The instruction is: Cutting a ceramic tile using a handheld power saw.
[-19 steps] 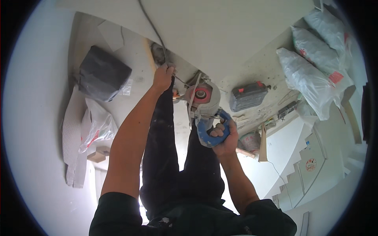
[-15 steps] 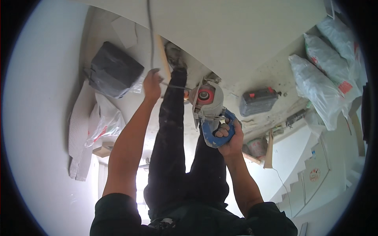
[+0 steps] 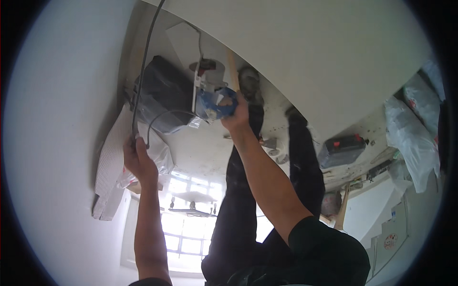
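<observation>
1. The right hand is closed around the blue handle of a power saw, holding it up at the far centre, beside a large white board.
2. The left hand grips a black cable that runs up and away toward the far edge.
3. A black bag lies just left of the saw.
4. A dark toolbox sits on the floor to the right, well apart from both hands.
5. White sacks lie at the far right.

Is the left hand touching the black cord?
Touching. The head view shows the left hand with fingers wrapped around the black cord, which runs up from the fist.
</observation>
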Tool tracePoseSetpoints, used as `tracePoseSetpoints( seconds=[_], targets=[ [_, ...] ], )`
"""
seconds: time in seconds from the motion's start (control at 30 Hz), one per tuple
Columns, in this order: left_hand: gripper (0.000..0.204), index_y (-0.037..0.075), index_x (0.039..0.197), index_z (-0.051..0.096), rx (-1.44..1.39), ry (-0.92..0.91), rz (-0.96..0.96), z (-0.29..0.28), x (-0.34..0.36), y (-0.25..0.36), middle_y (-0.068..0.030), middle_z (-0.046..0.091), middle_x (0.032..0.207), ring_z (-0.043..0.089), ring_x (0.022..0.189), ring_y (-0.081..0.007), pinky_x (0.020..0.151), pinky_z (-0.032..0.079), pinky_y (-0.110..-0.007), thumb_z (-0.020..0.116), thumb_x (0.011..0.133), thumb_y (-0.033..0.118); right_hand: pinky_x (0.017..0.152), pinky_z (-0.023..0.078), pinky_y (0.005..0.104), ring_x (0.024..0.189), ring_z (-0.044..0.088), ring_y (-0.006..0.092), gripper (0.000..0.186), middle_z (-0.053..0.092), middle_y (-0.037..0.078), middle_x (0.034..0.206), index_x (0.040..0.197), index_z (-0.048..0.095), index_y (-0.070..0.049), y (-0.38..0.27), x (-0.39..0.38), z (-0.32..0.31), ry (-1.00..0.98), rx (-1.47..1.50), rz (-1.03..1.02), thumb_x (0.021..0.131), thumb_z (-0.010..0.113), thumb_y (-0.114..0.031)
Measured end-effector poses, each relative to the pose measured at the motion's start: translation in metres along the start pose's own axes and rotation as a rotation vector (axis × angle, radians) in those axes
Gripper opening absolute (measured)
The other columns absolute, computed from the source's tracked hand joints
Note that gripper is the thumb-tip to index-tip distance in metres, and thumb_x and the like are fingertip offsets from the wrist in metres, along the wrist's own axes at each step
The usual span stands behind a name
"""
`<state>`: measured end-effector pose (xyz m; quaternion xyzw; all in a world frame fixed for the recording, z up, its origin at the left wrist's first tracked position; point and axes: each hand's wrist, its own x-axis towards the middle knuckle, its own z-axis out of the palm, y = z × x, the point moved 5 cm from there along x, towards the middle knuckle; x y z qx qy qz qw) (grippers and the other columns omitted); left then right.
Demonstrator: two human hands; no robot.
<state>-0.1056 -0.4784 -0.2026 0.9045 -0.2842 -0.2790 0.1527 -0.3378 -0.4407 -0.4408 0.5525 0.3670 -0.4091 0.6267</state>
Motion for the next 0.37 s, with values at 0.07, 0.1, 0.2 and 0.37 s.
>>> tracePoseSetpoints(
  seconds=[0.07,0.1,0.2,0.37],
  targets=[
    [0.032,-0.008,0.121,0.057,0.024,0.008,-0.002,0.005,-0.005,0.006,-0.0087,0.065,0.094,0.059,0.081,-0.0125,0.073,0.048,-0.026,0.056,0.096,0.011,0.057,0.044,0.0289,0.059,0.045,0.0113,0.032,0.044,-0.001,0.069,0.097,0.05,-0.005,0.007,0.046,0.003,-0.019,0.06,0.001,0.103,0.045,-0.036],
    [0.032,-0.008,0.123,0.056,0.055,0.017,-0.008,0.006,-0.007,0.007,-0.0087,0.065,0.095,0.059,0.083,-0.0125,0.074,0.048,-0.025,0.056,0.094,0.007,0.057,0.044,0.0289,0.059,0.045,0.0113,0.032,0.044,-0.001,0.069,0.097,0.05,-0.005,0.013,0.064,0.002,-0.02,0.061,0.005,0.103,0.045,-0.036],
    [0.031,-0.007,0.123,0.055,0.031,0.018,0.082,0.009,-0.016,0.008,-0.0092,0.065,0.098,0.06,0.086,-0.013,0.077,0.049,-0.026,0.053,0.094,0.003,0.057,0.042,0.0254,0.059,0.043,0.0093,0.032,0.042,-0.001,0.071,0.098,0.05,-0.004,0.034,0.102,0.012,-0.189,0.126,0.116,0.102,0.048,-0.037],
    [0.034,-0.005,0.127,0.053,-0.001,0.073,-0.03,0.005,-0.02,-0.014,-0.0143,0.066,0.111,0.063,0.096,-0.0158,0.086,0.049,-0.026,0.053,0.094,0.003,0.064,0.046,0.031,0.061,0.044,0.0112,0.038,0.045,0.001,0.075,0.101,0.051,-0.005,0.039,0.14,0.001,-0.187,0.075,0.216,0.102,0.048,-0.042]
  ],
)
